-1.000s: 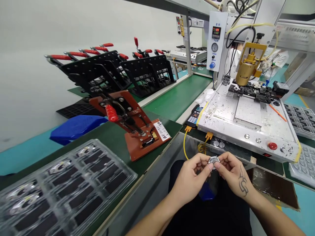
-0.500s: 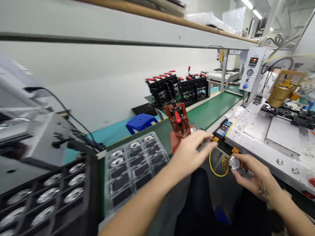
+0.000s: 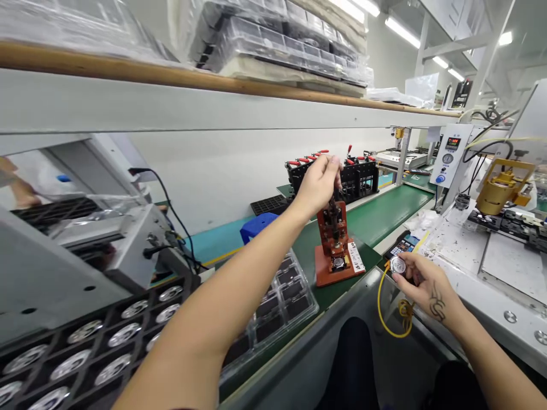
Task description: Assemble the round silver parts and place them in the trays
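Observation:
At the top of the red-brown toggle press, my left hand has its fingers closed around the upper lever, whose handle is mostly hidden by the fingers. A small round metal part sits in the fixture at the base of the press. Over to the right, my right hand pinches a round silver disc between thumb and fingers. A yellow cable hangs below that hand, and a dark calculator lies just behind the disc.
A clear compartment tray lies left of the press. A black tray with several silver rings is at lower left. Black racks with red handles stand behind. A white machine with a gold cylinder is at right.
My left hand has risen from in front of the press to its lever and closed. My right hand still holds the disc. The camera view has shifted, showing more of the upper shelf.

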